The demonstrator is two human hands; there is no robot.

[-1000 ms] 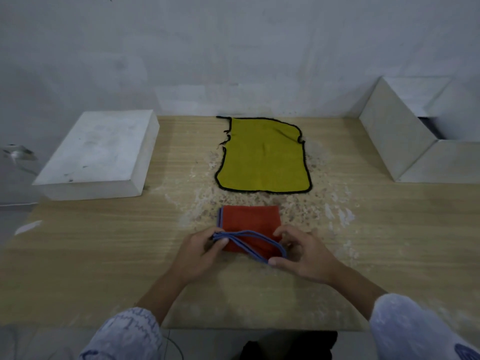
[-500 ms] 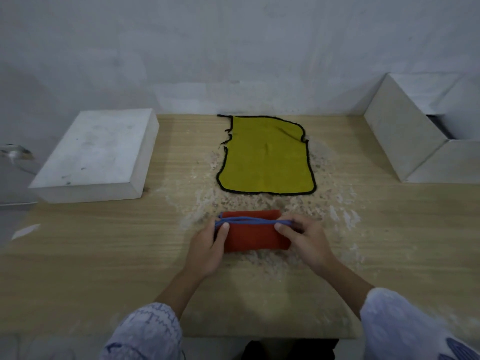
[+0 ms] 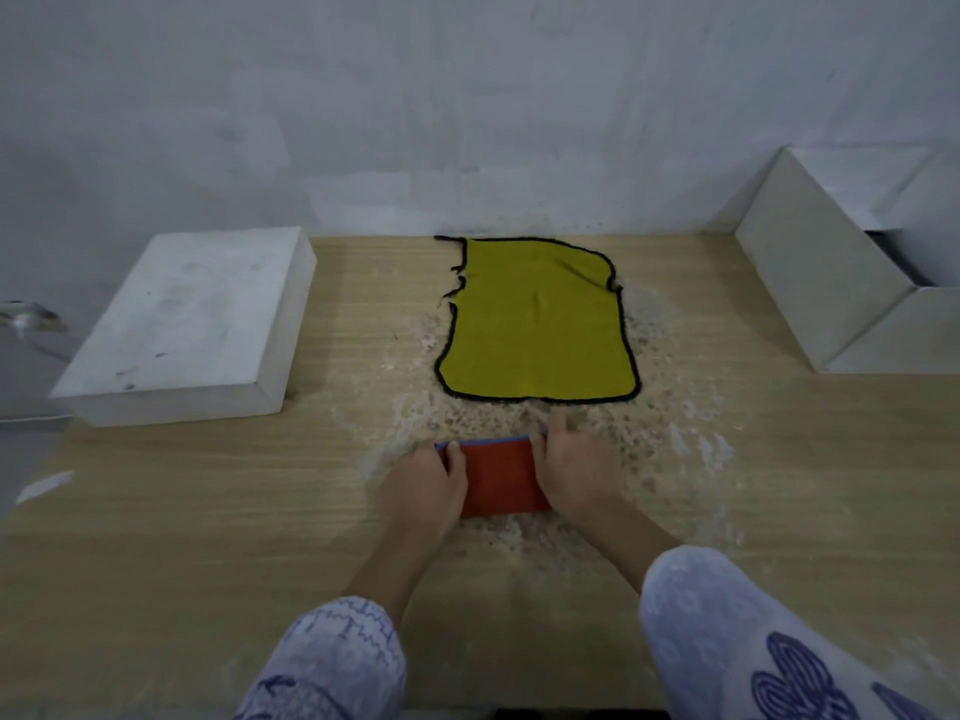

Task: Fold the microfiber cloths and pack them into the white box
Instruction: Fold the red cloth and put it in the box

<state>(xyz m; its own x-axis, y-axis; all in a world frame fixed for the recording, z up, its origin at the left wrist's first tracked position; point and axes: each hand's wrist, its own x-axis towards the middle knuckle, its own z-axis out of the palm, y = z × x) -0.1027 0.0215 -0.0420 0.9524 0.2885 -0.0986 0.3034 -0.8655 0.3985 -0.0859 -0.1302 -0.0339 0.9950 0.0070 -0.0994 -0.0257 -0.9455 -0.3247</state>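
A folded red microfiber cloth (image 3: pixel 497 478) with a blue hem lies on the wooden bench (image 3: pixel 208 511), near its front edge and roughly at the middle of its width. The left hand (image 3: pixel 423 485) rests on the cloth's left end, its fingers lying fairly straight over the fabric with the fingertips at the blue edge on the far side. The right hand (image 3: pixel 574 472) covers the right end in the same manner, fingers extended toward the far edge and palm down on the cloth; neither hand appears to pinch the fabric, both look pressed flat on it. Beyond the red cloth, a yellow microfiber cloth (image 3: pixel 537 319) with a black hem lies spread open and flat on the bench, apart from the red one, with a loose black thread trailing at its far left corner. The bench surface around both cloths is worn and speckled pale. A closed white box (image 3: pixel 192 324) sits at the bench's left, well apart from the cloths. An open white box (image 3: pixel 831 272) stands at the right edge, against the grey wall (image 3: pixel 467 122). Patterned pale sleeves (image 3: pixel 727 641) cover both forearms.
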